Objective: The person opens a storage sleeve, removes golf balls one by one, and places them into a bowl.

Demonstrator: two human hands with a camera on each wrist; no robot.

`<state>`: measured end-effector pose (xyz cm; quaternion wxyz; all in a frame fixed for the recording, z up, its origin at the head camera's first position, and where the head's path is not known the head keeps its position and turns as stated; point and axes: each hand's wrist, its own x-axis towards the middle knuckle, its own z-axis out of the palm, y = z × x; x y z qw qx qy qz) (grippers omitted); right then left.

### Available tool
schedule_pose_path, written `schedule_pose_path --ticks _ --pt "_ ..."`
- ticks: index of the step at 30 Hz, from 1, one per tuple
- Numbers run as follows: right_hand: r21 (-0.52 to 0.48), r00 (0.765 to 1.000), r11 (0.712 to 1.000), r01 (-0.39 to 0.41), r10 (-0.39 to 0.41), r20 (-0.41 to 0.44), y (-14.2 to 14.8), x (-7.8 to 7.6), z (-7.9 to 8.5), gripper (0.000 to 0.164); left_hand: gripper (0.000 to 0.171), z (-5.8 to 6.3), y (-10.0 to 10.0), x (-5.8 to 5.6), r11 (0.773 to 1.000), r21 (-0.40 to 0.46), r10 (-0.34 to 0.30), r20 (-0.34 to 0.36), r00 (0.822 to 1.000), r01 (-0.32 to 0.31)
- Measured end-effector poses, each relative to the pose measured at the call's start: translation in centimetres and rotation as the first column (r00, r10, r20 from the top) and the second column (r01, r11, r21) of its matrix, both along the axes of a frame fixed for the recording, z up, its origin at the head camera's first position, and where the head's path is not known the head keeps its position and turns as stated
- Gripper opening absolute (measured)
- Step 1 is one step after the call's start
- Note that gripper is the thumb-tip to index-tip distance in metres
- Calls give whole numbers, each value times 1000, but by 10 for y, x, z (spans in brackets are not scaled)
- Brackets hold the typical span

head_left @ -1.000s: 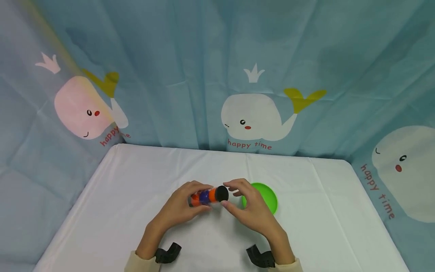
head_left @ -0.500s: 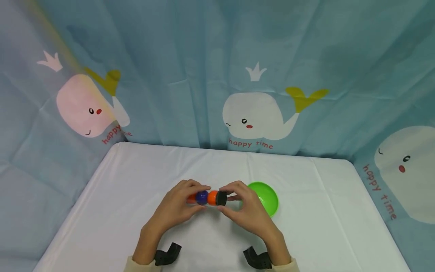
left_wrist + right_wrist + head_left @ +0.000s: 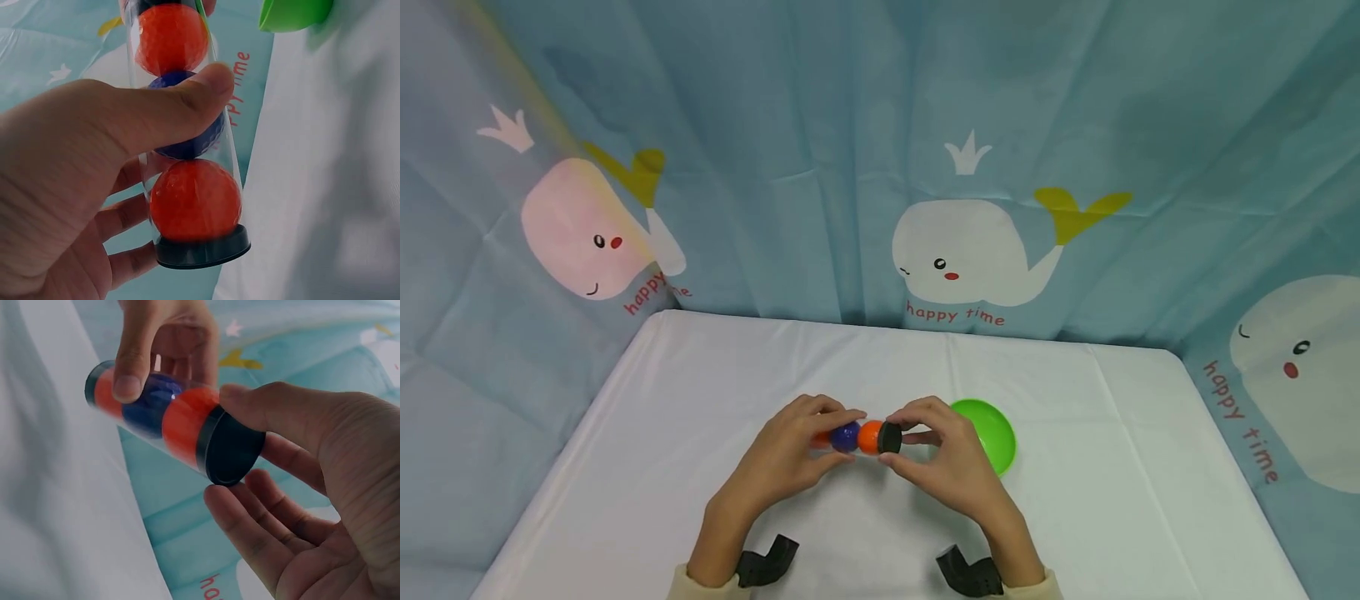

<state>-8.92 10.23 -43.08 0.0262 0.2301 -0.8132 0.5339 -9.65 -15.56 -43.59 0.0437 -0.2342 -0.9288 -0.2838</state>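
Note:
A clear plastic tube (image 3: 156,437) with black end caps holds dimpled golf balls in a row. A blue ball (image 3: 150,406) sits between an upper orange ball (image 3: 172,39) and a lower orange ball (image 3: 195,201) in the left wrist view. My left hand (image 3: 786,454) grips the tube around its middle, thumb across the blue ball. With thumb and fingers, my right hand (image 3: 951,458) pinches the black cap (image 3: 890,438) at the tube's right end. The tube lies roughly level between both hands, above the table.
Just behind my right hand, a green bowl (image 3: 996,437) stands on the white-covered table (image 3: 1075,467), partly hidden by that hand. A blue curtain (image 3: 820,167) with whale prints hangs along the back and sides. Black wrist mounts (image 3: 767,562) jut inward from both forearms.
The tube has turned from tilted toward the camera to side-on. My right hand, loosely near the cap a second ago, has moved in and taken hold of it.

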Motion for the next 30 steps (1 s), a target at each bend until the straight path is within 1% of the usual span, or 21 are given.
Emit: schedule_pose_path --ticks 4,6,8,12,16,18,22,25,27,30 --pt "-2 1000 1000 -6 6 23 0 0 1 36 56 1 1 1 1000 -5 2 -20 1000 -2" --pt "-6 1000 1000 -3 3 30 0 0 1 36 57 1 1 2 1000 0 -1 -18 1000 1" --pt "-16 999 1000 7 -6 41 0 0 1 36 57 1 1 2 1000 4 -11 -12 1000 11" --pt "-48 995 998 30 -25 98 -1 2 2 36 55 3 1 3 1000 1 -27 12 1000 27" --pt "-48 988 998 38 -30 151 -5 3 3 36 54 2 0 4 1000 -5 -19 39 999 19" --pt "-40 986 998 48 -41 164 -6 4 4 36 55 2 -1 4 1000 -10 -20 39 999 21" --pt "-34 979 997 68 -61 192 -6 5 7 38 56 2 -1 4 999 -21 -33 20 999 33" --pt "-26 978 997 67 -61 198 -6 6 8 39 56 3 0 4 999 -32 -28 1 1000 28" --pt "-31 981 997 65 -58 185 -6 6 9 37 57 3 0 4 999 -36 -18 -22 1000 17" --pt "-44 988 997 62 -55 144 -7 6 8 31 57 5 -1 4 1000 -28 -5 -60 998 4"
